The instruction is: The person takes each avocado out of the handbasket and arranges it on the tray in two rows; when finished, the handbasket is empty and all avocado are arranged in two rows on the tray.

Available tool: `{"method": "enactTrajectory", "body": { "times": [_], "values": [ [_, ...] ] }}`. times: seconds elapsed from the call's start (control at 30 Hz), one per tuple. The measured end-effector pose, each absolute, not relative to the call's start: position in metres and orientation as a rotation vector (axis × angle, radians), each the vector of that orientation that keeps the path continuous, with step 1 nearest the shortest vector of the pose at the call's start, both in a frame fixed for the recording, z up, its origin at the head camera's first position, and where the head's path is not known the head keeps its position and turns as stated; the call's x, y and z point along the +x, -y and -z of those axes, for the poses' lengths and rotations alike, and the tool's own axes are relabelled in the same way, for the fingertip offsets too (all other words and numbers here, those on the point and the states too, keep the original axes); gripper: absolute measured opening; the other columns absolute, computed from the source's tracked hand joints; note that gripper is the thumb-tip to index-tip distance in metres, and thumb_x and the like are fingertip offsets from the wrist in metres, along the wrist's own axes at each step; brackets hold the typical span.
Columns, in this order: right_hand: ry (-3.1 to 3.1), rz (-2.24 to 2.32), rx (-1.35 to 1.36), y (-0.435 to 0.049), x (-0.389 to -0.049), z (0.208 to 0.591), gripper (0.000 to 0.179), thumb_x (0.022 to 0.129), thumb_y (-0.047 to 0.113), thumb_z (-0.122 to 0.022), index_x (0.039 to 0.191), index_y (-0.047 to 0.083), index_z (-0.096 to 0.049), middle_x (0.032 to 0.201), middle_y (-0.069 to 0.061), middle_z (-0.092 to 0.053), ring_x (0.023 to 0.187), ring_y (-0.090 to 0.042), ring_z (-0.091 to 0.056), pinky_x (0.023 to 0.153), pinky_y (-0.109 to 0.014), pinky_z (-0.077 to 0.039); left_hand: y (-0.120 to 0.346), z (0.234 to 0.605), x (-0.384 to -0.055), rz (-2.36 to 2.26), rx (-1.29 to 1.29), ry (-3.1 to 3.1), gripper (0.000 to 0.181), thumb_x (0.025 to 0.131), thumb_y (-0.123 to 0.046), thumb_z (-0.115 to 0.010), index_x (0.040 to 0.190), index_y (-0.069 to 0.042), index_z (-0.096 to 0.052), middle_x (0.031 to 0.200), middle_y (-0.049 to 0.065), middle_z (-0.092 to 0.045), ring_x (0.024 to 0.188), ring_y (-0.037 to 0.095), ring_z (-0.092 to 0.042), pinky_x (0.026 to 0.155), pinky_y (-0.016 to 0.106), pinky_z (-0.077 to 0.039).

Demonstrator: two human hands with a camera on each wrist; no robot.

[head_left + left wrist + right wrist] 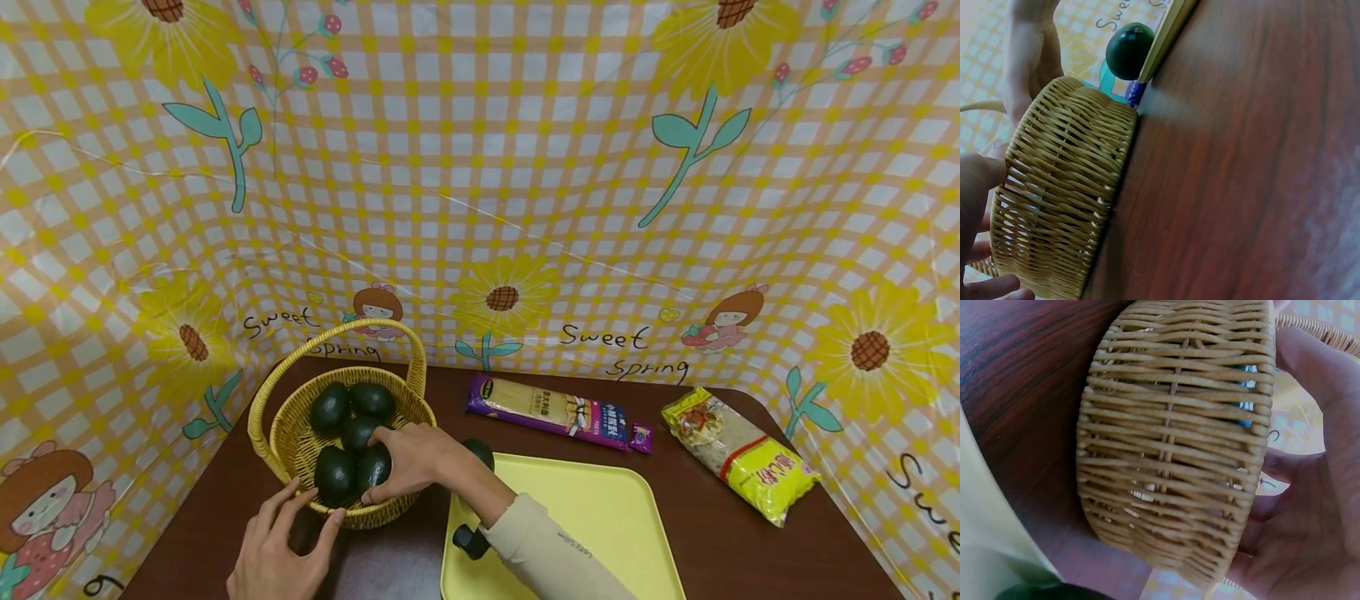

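A yellow woven basket (386, 518) with a tall arched handle stands at the left of the table with several dark green avocados (330, 407) inside. My right hand (412, 457) reaches over its right rim, thumb and fingers around an avocado (372, 468) at the near right. In the right wrist view, the basket wall (1172, 437) covers what that hand grips. My left hand (281, 546) holds the near left rim; the left wrist view shows its thumb (982, 172) on the rim. Another avocado (1130, 51) lies on the tray, partly behind my right forearm in the head view.
A pale yellow tray (592, 517) sits right of the basket, under my right forearm. Behind it lies a purple pasta packet (547, 410) with a small purple sachet (641, 437) at its end. A yellow noodle bag (738, 454) is at the right. Checked cloth (480, 208) encloses the table.
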State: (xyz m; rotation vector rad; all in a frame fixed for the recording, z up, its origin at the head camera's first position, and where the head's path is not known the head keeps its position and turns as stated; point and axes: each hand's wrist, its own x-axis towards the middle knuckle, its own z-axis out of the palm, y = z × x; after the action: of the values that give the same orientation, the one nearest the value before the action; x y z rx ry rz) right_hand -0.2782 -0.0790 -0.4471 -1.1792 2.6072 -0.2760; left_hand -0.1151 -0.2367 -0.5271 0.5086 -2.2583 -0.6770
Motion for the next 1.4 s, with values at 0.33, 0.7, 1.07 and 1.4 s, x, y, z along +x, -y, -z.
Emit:
{"method": "enactTrajectory", "body": {
  "times": [0.33, 0.7, 1.07, 1.4],
  "values": [
    [-2.682, 0.288, -1.306, 0.068, -0.278, 0.444, 0.079, 0.084, 0.069, -0.082, 0.149, 0.03, -0.061, 0.118, 0.004, -0.076, 0.094, -0.011, -0.072, 0.074, -0.029, -0.059, 0.235, 0.527, -0.115, 0.663, 0.514, 2.249, 0.045, 0.079, -0.04, -0.097, 0.115, -0.015, -0.083, 0.133, 0.003, -0.072, 0.107, 0.039, -0.069, 0.068, 0.073, -0.055],
    [-2.704, 0.362, -1.359, 0.055, -0.28, 0.44, 0.081, 0.085, 0.064, -0.084, 0.153, 0.029, -0.059, 0.139, -0.003, -0.07, 0.107, -0.019, -0.074, 0.082, -0.033, -0.062, 0.235, 0.528, -0.115, 0.656, 0.493, 2.233, 0.044, 0.078, -0.038, -0.098, 0.114, -0.016, -0.084, 0.132, 0.004, -0.073, 0.105, 0.037, -0.069, 0.07, 0.072, -0.056],
    [-2.693, 0.46, -1.349, 0.038, -0.281, 0.428, 0.082, 0.085, 0.06, -0.085, 0.155, 0.026, -0.057, 0.144, -0.005, -0.068, 0.112, -0.023, -0.073, 0.085, -0.037, -0.062, 0.235, 0.529, -0.115, 0.663, 0.479, 2.217, 0.044, 0.078, -0.038, -0.098, 0.113, -0.016, -0.084, 0.133, 0.004, -0.073, 0.106, 0.037, -0.069, 0.07, 0.072, -0.055],
    [-2.719, 0.573, -1.345, 0.016, -0.28, 0.423, 0.082, 0.083, 0.058, -0.086, 0.153, 0.028, -0.058, 0.135, -0.003, -0.071, 0.106, -0.016, -0.072, 0.079, -0.03, -0.06, 0.235, 0.527, -0.115, 0.654, 0.457, 2.198, 0.044, 0.075, -0.036, -0.099, 0.111, -0.014, -0.084, 0.129, 0.006, -0.074, 0.103, 0.037, -0.069, 0.07, 0.069, -0.057]
  ]
}}
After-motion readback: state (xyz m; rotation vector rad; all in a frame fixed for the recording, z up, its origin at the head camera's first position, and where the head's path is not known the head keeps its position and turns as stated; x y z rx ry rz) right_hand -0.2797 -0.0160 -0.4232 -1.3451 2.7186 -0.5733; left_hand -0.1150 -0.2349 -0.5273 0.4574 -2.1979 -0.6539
